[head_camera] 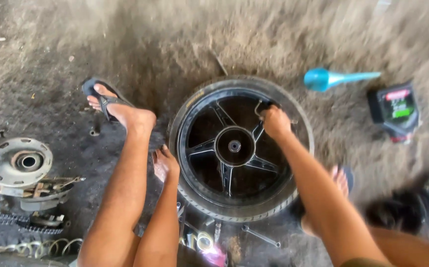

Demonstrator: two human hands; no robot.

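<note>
Floor (274,39): bare dirt, and I'm squatting on it in sandals, everything laid out around me.
Wheel (240,148): one motorcycle wheel, flat on the floor between my feet, black five-spoke rim with the tyre on it.
Step in hand: looks like I'm levering the tyre bead at the far right of the rim. Next move, I judge, calls for firm downward force while the other hand pins the tyre.
Right hand (275,122): fist wrapped tight around a bent metal tool (260,106) hooked at the rim edge.
Left hand (166,165): fingers pressed together, bearing down on the tyre's left sidewall.
Hub plate (19,161): one round grey drum part, far left.
Oil bottle (395,111): one, dark, well right of the wheel.
Funnel (334,78): one, blue, lying on its side.
Chain (6,222): one length, lower left.
Spanner (260,236): one, just below the tyre.
</note>
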